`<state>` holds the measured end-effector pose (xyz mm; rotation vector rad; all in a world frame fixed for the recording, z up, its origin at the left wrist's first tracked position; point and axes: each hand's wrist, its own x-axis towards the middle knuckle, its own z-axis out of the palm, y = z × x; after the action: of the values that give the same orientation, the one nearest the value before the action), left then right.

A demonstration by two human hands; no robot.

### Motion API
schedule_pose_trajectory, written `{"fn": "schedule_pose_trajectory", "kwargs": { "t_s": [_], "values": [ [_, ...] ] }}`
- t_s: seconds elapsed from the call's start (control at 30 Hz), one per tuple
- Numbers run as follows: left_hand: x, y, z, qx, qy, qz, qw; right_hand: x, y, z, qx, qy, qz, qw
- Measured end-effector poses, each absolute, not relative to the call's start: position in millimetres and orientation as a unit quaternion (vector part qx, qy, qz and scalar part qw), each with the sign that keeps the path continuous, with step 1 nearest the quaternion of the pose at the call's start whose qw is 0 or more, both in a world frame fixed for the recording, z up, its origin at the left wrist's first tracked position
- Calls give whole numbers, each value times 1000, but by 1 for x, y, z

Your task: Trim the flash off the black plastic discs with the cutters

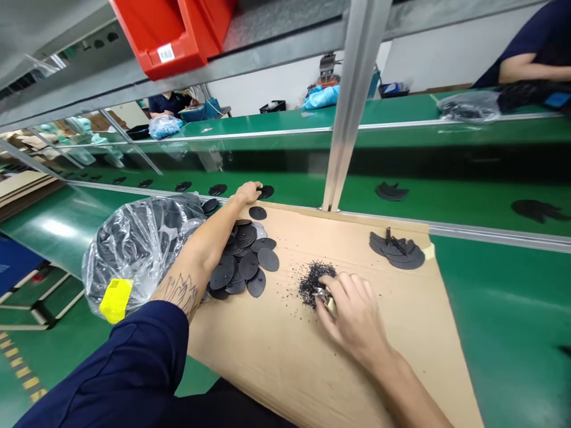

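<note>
My left hand (pixel 250 192) reaches far forward to the green belt, its fingers closed at the edge of some dark oval plates (pixel 266 191). In my right hand (pixel 354 306) are small metal nippers (pixel 322 293), mostly covered by the fingers. Their tip points at a heap of tiny black plastic bits (pixel 312 279) on the cardboard sheet (pixel 276 351). Under my left forearm lies a loose pile of black oval plates (pixel 245 261). A single oval plate (pixel 257 213) rests near the cardboard's far edge. Fanned black pieces (pixel 397 249) sit at the right.
A clear plastic bag (pixel 134 238) of black plates stands at left. Small plate stacks (pixel 183 186) dot the belt (pixel 294 196). An aluminium post (pixel 350 107) rises ahead; a red bin (pixel 178 35) hangs overhead. Co-workers (pixel 169 104) sit across the line.
</note>
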<state>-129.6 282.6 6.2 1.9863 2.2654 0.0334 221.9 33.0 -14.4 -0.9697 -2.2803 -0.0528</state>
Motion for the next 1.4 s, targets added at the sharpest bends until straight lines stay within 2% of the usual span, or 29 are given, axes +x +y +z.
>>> {"fn": "schedule_pose_trajectory", "kwargs": {
  "t_s": [0.33,0.53,0.67,0.77,0.83,1.1,1.27,1.4],
  "values": [
    [-113,263,18,682,730,3,48,223,26,-16,-353,-868,-26,350],
    [-96,236,46,724,690,1,3,224,26,-16,-384,-850,-27,359],
    [-61,201,62,813,579,-41,49,224,24,-15,-394,-842,-20,367],
    [-5,181,65,898,427,-46,92,225,20,-17,-392,-850,-9,352],
    [47,184,64,935,348,-20,72,225,19,-20,-387,-862,-2,328],
    [216,280,33,855,508,74,74,230,17,-26,-345,-909,0,235],
    [229,296,16,807,571,96,111,229,13,-22,-341,-918,-7,202],
    [205,288,25,818,541,139,134,228,13,-22,-344,-908,7,237]
  ]
}}
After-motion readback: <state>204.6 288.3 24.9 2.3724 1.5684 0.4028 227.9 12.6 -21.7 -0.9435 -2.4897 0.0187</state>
